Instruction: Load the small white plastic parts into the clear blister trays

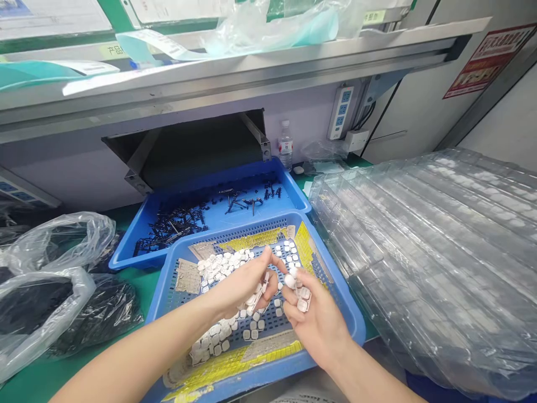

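Both hands are over a blue perforated basket [335, 280] lined in places with yellow and tan tape. Small white square plastic pieces [222, 266] lie loose in it, heaped on the left and scattered on the right. My left hand [255, 282] is curled around several white pieces, its index finger reaching toward the right hand. Between the thumb and fingers of my right hand [312, 313] is a small cluster of white plastic pieces [302, 296]. The two hands nearly meet; whether the left fingertip touches the cluster I cannot tell.
Behind the basket stands a blue tray [213, 218] with black plastic parts, below a dark chute [197, 145]. Stacked clear blister trays [428, 246] fill the right side. Clear bags of black parts [96, 313] lie left. A water bottle [286, 146] stands by the wall.
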The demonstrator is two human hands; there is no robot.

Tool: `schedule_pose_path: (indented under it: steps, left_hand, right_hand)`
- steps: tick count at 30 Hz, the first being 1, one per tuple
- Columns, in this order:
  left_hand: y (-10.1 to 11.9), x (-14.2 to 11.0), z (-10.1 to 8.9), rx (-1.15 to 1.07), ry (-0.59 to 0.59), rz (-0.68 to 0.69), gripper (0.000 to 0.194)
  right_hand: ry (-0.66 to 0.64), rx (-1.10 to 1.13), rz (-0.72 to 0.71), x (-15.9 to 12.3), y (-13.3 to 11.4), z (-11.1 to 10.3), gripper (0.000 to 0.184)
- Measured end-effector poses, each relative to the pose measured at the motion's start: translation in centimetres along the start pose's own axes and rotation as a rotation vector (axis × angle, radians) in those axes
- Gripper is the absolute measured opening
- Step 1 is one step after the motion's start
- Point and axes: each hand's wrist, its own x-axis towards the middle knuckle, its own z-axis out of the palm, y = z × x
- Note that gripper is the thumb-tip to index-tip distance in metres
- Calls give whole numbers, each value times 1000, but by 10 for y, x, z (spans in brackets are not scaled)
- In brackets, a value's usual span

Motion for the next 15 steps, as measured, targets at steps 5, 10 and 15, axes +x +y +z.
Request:
schedule_pose_path:
  steps: [5, 10, 15]
  left_hand:
    - [3, 3, -2, -308, -35, -7, 46]
    - [2, 5, -7, -432, -72, 10, 47]
    - [-2, 6, -6, -386, -8, 5, 48]
  right_hand:
    - [-28, 58, 9, -4, -7, -1, 4]
    - [-46, -323, 7, -4, -1, 1, 13]
    - [-125, -1013, -346, -2, -4, 4, 17]
